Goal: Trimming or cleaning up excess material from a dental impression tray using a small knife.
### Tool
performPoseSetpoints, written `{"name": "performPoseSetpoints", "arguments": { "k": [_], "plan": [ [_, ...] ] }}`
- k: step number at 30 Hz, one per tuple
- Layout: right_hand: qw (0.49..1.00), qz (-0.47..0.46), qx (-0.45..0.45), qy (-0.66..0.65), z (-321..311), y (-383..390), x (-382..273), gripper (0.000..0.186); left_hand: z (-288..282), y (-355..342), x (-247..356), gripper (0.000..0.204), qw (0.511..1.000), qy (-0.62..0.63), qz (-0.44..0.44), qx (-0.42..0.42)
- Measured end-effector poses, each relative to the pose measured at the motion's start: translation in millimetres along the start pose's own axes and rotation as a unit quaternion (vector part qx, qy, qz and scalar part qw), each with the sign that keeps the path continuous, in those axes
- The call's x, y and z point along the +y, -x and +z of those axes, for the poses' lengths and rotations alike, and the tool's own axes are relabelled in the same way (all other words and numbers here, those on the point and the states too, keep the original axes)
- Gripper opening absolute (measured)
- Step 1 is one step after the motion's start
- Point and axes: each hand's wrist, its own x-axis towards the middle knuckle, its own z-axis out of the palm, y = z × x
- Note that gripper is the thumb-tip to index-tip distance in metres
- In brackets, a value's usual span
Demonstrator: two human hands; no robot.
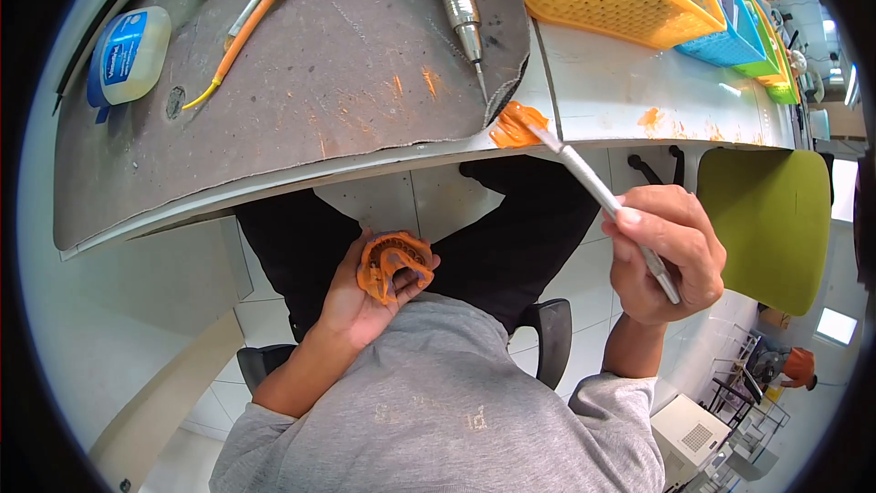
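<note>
My left hand (354,297) cradles an orange dental impression (396,265) above my lap. Its arch of tooth hollows faces up, and greyish patches show on it. In my right hand (671,251) is a slim silver-grey metal handle (593,181), like a spatula or wax knife. The tool's tip reaches a smear of orange paste (518,125) at the desk's front edge. That paste hides the exact shape of the tip.
On the grey mat (301,73) lie a metal handpiece (456,5), an orange-and-yellow tool (246,36) and a jar with a blue label (130,57). Plastic baskets (611,0) stand at the back right. A green chair (766,228) is to the right. Farther off is another person (799,368).
</note>
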Motion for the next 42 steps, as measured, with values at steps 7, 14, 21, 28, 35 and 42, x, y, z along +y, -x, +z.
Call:
{"name": "performPoseSetpoints", "arguments": {
  "k": [7,14,21,28,35,42],
  "plan": [
    [0.999,0.032,0.009,0.004,-2.4,-4.0,-4.9,0.030,0.3,-0.7,0.3,0.053,1.000,-0.014,-0.005,-0.008],
    [1.000,-0.011,-0.007,-0.008,-1.5,-2.8,1.7,0.033,-0.8,-0.9,1.1,0.053,1.000,-0.013,-0.008,-0.011],
    [1.000,-0.014,0.009,-0.008,2.3,2.3,1.5,0.036,-1.1,-1.0,2.6,0.053,1.000,-0.015,-0.007,-0.014],
    [1.000,0.003,0.028,-0.004,1.3,4.9,-2.4,0.033,0.6,-1.1,2.6,0.052,1.000,-0.010,-0.009,-0.004],
    [1.000,0.015,0.020,0.003,0.6,2.7,-0.7,0.033,2.5,-0.7,1.6,0.053,1.000,-0.003,-0.008,0.009],
    [0.998,0.022,0.052,0.006,-2.5,1.2,-1.7,0.027,-1.9,-1.8,2.2,0.053,1.000,-0.001,-0.009,-0.005]
  ]
}}
